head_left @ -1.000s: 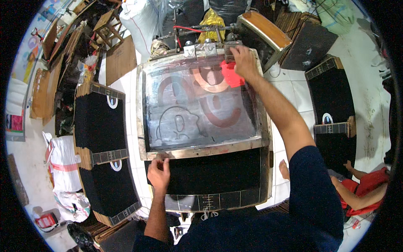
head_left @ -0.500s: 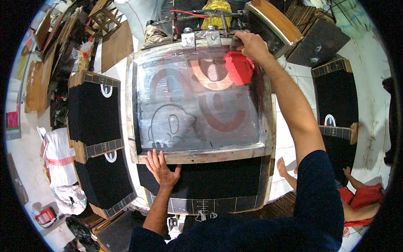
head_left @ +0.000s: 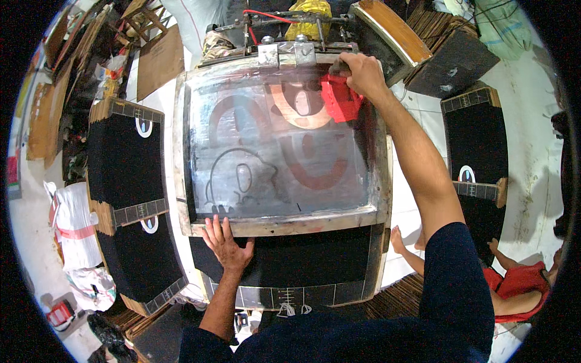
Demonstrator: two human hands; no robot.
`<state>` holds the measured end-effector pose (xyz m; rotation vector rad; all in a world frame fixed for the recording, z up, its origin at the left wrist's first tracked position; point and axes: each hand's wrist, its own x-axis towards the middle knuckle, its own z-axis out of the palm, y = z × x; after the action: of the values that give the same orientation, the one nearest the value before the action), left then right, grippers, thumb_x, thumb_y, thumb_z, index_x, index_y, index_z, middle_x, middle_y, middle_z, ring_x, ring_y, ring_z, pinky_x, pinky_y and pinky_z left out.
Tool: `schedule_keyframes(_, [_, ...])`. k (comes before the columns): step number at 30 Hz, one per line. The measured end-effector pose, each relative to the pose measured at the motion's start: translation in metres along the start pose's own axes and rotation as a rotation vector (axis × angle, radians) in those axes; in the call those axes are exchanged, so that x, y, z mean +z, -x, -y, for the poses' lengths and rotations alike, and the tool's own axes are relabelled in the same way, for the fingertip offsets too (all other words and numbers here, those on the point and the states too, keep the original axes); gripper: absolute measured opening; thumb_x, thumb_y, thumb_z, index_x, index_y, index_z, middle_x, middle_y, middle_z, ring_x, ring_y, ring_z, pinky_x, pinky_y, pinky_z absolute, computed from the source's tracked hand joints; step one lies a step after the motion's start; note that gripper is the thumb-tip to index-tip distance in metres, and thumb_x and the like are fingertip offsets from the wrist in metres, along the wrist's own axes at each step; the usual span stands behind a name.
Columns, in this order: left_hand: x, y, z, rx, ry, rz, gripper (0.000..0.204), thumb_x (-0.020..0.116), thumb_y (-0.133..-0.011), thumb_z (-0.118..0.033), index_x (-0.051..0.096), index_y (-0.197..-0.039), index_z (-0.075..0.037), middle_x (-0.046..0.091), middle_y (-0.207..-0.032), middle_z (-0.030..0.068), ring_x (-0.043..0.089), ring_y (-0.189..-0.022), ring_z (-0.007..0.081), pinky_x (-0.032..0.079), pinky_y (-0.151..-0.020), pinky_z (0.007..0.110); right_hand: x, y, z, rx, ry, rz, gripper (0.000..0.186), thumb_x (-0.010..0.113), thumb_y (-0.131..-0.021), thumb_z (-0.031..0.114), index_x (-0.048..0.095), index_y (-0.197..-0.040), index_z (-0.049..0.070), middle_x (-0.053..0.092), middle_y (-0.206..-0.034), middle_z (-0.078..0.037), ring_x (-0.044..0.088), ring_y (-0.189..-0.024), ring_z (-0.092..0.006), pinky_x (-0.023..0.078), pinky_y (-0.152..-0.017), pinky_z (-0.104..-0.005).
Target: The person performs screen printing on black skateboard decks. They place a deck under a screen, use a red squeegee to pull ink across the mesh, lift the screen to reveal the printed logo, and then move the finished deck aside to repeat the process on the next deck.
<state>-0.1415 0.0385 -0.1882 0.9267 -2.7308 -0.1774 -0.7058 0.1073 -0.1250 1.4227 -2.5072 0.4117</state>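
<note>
A wooden-framed printing screen (head_left: 284, 226) lies in front of me, its grey mesh showing several face-like and curved shapes. A bright red patch of ink (head_left: 342, 106) sits in its upper right corner. Right above that patch, my right hand (head_left: 365, 75) is closed around a small dark squeegee (head_left: 340, 68), largely hidden by the fingers. My left hand (head_left: 229, 245) rests with spread fingers on the near frame rail at the left, holding nothing. Black fabric on a board (head_left: 302, 257) shows below the screen's near edge.
Metal clamps (head_left: 305, 53) hold the screen's far edge. Boards with black fabric stand at the left (head_left: 130, 160) and right (head_left: 478, 139). A yellow bag (head_left: 310, 21) lies at the back. Another person in red (head_left: 514, 287) sits at the lower right.
The whole view has shifted slightly left. My right hand and the squeegee have come a little nearer along the screen's right side. My left hand stays on the near rail.
</note>
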Motion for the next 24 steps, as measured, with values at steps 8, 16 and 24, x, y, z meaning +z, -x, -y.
schedule_keyframes(8, [0.001,-0.001,-0.001,0.0,0.011,-0.02,0.096,0.084,-0.071,-0.038,0.038,-0.149,-0.006,0.038,-0.157,0.0199,0.025,-0.152,0.0435,0.012,-0.124,0.065,-0.005,0.073,0.027,-0.07,-0.097,-0.065,0.025,0.069,-0.07,0.0,0.066,-0.093,0.01,0.069,-0.087,-0.012,0.067,-0.085,-0.0354,0.05,-0.078,-0.0495])
schedule_keyframes(16, [-0.045,-0.047,0.012,0.123,0.135,0.217,0.058,0.088,-0.066,-0.027,0.063,-0.112,-0.003,0.06,-0.106,0.0148,0.056,-0.106,0.0365,0.039,-0.103,0.053,-0.017,0.092,0.028,-0.058,-0.173,-0.04,0.031,0.072,-0.074,0.004,0.069,-0.104,0.011,0.069,-0.088,-0.011,0.066,-0.089,-0.0338,0.048,-0.081,-0.0474])
schedule_keyframes(24, [-0.081,-0.066,0.002,0.176,0.139,0.244,0.053,0.092,-0.066,-0.035,0.067,-0.101,-0.003,0.06,-0.094,0.0116,0.055,-0.094,0.0321,0.04,-0.088,0.046,-0.03,0.057,0.004,0.01,-0.18,0.188,0.041,0.079,-0.076,0.011,0.069,-0.115,0.011,0.075,-0.107,-0.015,0.07,-0.107,-0.0362,0.053,-0.093,-0.0485])
